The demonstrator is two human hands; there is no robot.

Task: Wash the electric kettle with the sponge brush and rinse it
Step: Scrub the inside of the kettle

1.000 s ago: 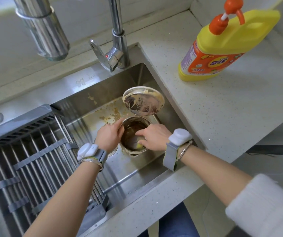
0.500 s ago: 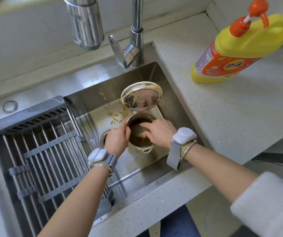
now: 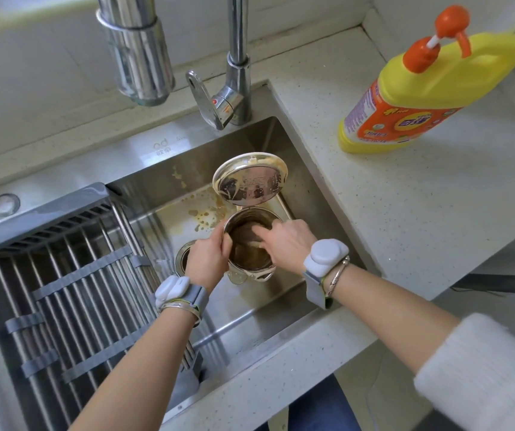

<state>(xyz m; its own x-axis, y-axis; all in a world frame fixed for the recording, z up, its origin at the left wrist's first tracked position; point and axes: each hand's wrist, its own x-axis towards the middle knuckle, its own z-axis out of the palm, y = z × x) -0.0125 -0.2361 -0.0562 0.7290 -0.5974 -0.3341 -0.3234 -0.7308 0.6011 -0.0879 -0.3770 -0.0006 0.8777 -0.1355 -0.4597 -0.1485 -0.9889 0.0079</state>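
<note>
the electric kettle stands in the sink, near the right wall, with its lid flipped up and open. the left hand grips the kettle's rim and side to keep it steady. the right hand reaches down into the kettle with its fingers curled. it seems to hold the sponge brush, but only a small pale bit shows inside, so it is hard to be sure.

the inside of the kettle looks brown and dirty. brown splashes lie on the sink floor behind it. the tap gives no water that can be seen. so the washing looks like it is in the middle: the scrubbing is going on and the kettle is not clean yet. the rinsing is not done.

the yellow soap bottle stands on the counter, well apart from the sink. a grey rack covers the left part of the sink.
</note>
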